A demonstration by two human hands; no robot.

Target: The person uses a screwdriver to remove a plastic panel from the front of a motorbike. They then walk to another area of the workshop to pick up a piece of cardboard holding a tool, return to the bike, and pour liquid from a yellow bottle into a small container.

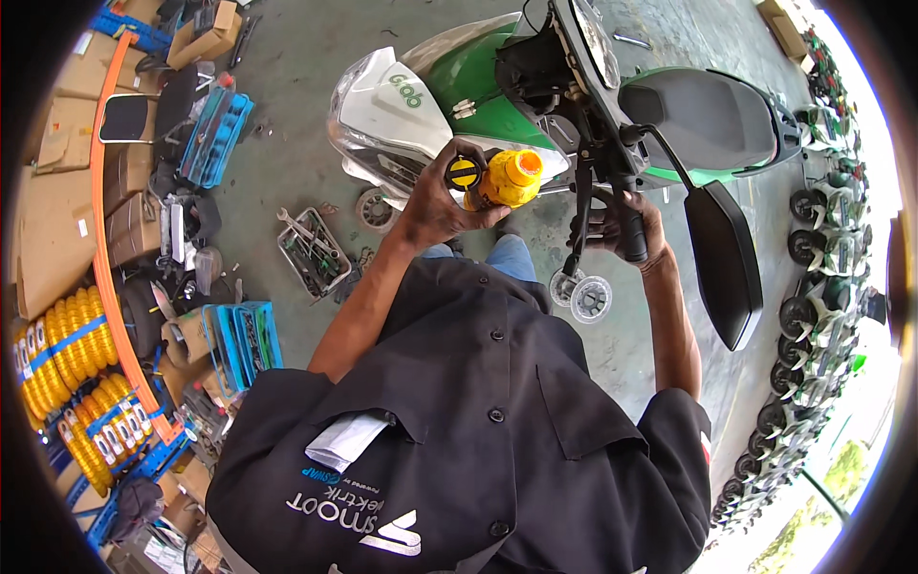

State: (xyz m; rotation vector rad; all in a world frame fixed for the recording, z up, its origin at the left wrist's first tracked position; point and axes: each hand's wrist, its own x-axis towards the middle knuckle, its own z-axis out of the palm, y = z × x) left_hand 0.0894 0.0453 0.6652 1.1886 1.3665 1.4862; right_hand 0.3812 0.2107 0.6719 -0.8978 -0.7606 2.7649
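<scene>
My left hand (438, 199) is closed round a yellow bottle (513, 182) in front of the scooter. The bottle's mouth is uncapped and points up at me. A round black-and-yellow cap (464, 173) sits between the thumb side and fingers of the same hand. On the other side, my right hand (648, 228) wraps round the black handlebar grip (630, 228), its fingers reaching toward the brake lever (581, 203). The green and white scooter (469, 91) stands across in front of me, a black mirror (724, 263) jutting out beside my right forearm.
A tray of wrenches and tools (316, 251) lies on the floor at left, near a small wheel-like part (376, 209). Metal discs (590, 298) lie below the handlebar. Shelves with boxes and yellow coils (67, 344) line the left; several scooters (818, 239) stand along the right.
</scene>
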